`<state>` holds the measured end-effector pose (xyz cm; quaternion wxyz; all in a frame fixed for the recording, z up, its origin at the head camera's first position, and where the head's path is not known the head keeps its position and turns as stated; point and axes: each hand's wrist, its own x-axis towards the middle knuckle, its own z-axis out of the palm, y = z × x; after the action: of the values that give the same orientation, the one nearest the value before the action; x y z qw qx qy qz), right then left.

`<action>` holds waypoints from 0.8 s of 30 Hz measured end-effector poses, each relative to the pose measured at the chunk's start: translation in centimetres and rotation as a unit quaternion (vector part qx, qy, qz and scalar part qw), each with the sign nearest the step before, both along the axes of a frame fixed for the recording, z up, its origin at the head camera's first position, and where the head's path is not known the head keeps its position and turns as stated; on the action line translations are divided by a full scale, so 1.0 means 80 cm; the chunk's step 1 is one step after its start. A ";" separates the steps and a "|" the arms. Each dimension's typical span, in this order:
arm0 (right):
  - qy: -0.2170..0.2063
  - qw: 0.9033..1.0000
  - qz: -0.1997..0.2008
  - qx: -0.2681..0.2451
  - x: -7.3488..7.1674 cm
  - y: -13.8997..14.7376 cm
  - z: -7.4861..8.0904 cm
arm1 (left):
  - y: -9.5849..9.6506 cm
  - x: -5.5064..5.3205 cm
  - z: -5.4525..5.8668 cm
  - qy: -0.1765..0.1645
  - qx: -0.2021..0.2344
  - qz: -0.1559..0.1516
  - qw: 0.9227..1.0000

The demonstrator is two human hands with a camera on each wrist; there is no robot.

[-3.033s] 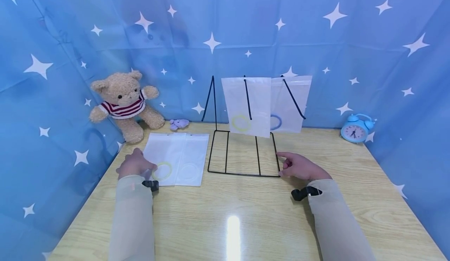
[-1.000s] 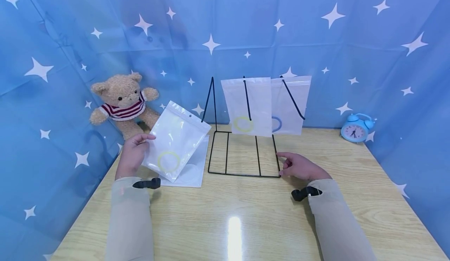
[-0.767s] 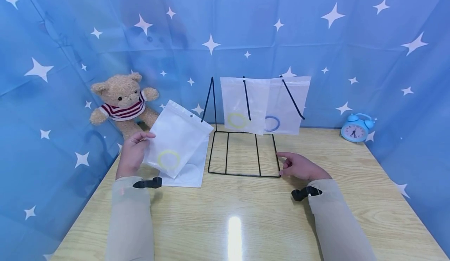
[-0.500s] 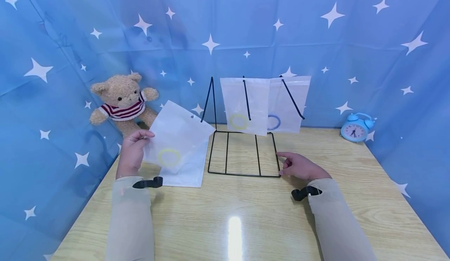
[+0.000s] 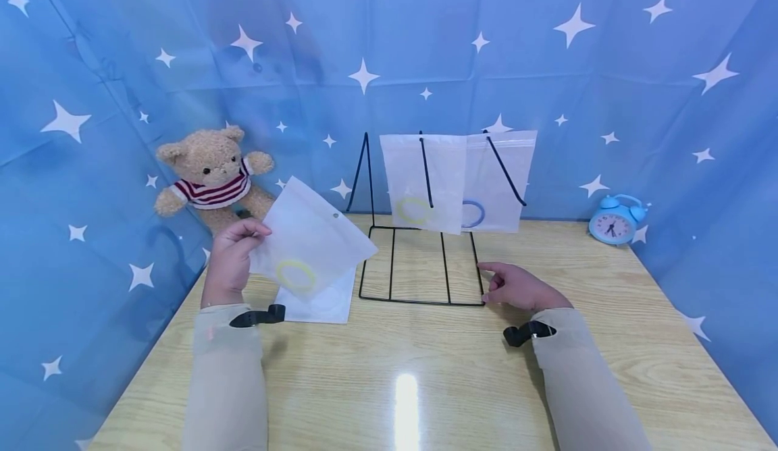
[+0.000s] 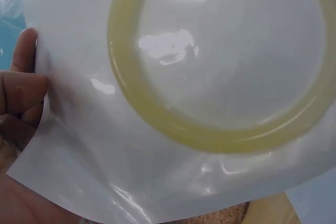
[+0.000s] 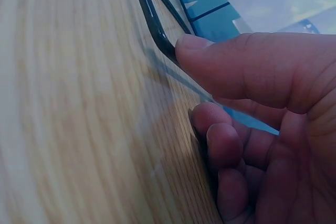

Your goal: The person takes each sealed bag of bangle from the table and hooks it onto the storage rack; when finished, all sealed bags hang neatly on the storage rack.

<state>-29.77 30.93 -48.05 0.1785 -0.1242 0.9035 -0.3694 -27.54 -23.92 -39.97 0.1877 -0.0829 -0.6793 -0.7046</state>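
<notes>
My left hand (image 5: 229, 258) pinches the left edge of a white zip bag (image 5: 313, 231) between thumb and fingers, raised and tilted above the table. A yellow ring (image 6: 226, 140) shows through its film; a small hang hole is near its top edge. Under it lies another white bag (image 5: 328, 302), partly covered. My right hand (image 5: 525, 287) touches the right side of a black wire rack (image 5: 419, 300). Its index finger lies out along the base bar and its thumb tip (image 7: 194, 45) is against the front corner, the other fingers curled in.
On the rack's middle hook hangs a bag with a yellow ring (image 5: 413, 210); on the right hook, one with a blue ring (image 5: 474, 214). The left hook (image 5: 357, 174) is bare. A teddy bear (image 5: 213, 167) sits back left, an alarm clock (image 5: 614, 221) back right.
My left hand has picked the yellow-ring bag off the table and tilted it, its top corner shifting slightly right and down lately. The hanging bags sway a little. My right hand stays put.
</notes>
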 end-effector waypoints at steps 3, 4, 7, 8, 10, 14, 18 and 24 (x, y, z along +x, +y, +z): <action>-0.002 1.000 -0.001 -0.004 -0.001 0.000 -0.001 | 0.004 0.002 0.002 0.012 0.006 -0.011 1.000; -0.001 1.000 -0.001 -0.004 -0.001 0.000 -0.001 | 0.006 0.002 0.003 0.016 0.008 -0.015 1.000; -0.001 1.000 -0.003 -0.005 0.000 0.000 -0.001 | 0.011 0.003 0.004 0.027 0.014 -0.025 0.999; -0.001 1.000 -0.003 -0.006 0.000 -0.001 0.000 | 0.012 0.003 0.005 0.029 0.014 -0.028 0.999; -0.001 1.000 -0.003 -0.007 0.000 -0.001 0.000 | 0.015 0.003 0.006 0.031 0.010 -0.028 0.999; 0.000 1.000 -0.003 -0.010 0.001 -0.001 0.000 | 0.019 0.005 0.008 0.027 0.003 -0.027 0.999; 0.001 1.000 -0.001 -0.008 0.000 -0.001 -0.001 | 0.020 0.005 0.008 0.021 0.003 -0.024 0.999; -0.001 1.000 0.000 -0.009 0.000 -0.001 -0.001 | 0.021 0.003 0.007 0.010 -0.008 -0.015 1.000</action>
<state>-29.81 30.88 -48.12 0.1777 -0.1255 0.9000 -0.3778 -27.27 -22.26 -39.39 0.1830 -0.1014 -0.6814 -0.7014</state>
